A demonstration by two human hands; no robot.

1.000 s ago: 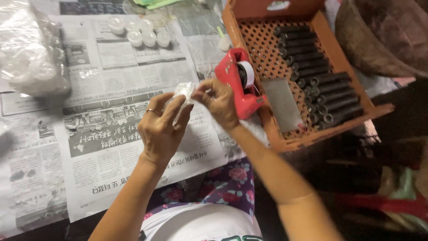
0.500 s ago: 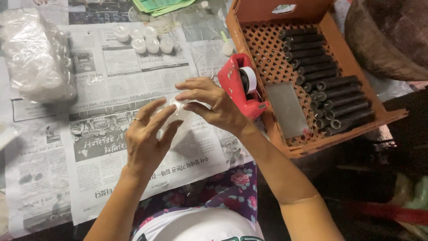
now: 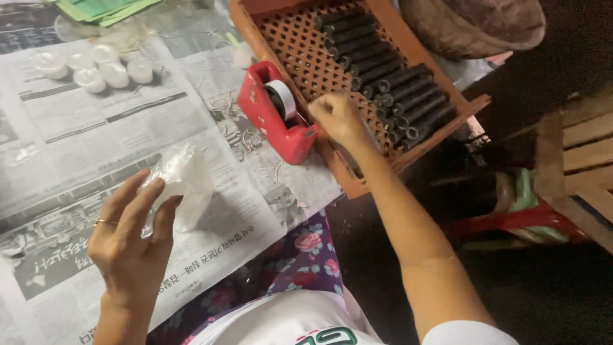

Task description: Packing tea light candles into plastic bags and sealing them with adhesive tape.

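My left hand (image 3: 131, 246) is raised over the newspaper (image 3: 76, 128) and pinches a small clear plastic bag (image 3: 182, 176) between thumb and fingertips. There is a ring on one finger. My right hand (image 3: 337, 116) has reached to the right. It hovers with curled fingers just beside the red tape dispenser (image 3: 271, 115) with its white tape roll (image 3: 281, 97), over the near edge of the orange crate (image 3: 281, 38). I see nothing held in those fingers.
The perforated crate holds rows of black tubes (image 3: 389, 89). Several small white cups (image 3: 96, 67) stand on the newspaper at the back left, with green papers (image 3: 102, 9) beyond them. A brown basket (image 3: 479, 25) sits at the top right and wooden slats (image 3: 581, 160) at the right.
My right hand let go of the bag and moved right to the tape dispenser. My left hand alone now holds the bag. The camera view swung to the right.
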